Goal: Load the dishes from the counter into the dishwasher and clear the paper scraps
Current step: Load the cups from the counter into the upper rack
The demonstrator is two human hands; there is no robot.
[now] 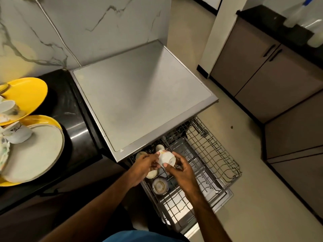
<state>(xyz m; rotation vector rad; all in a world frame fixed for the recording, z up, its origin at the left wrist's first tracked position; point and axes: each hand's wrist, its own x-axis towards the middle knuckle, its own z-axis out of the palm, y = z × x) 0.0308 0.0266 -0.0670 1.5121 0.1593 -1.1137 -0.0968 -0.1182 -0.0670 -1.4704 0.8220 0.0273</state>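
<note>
Above the pulled-out rack (209,154), both hands grip one cup (165,158), mouth tilted down-left. Left hand (145,163) and right hand (181,169) sit equally close; empty slots lie directly below.

Lighting, my view: dim and warm, brightest on the grey steel dishwasher top (139,95). Glare streak on the black glossy counter edge (78,135). Wide-angle bending at the borders; yellow round plates (26,96) blurred.
</note>
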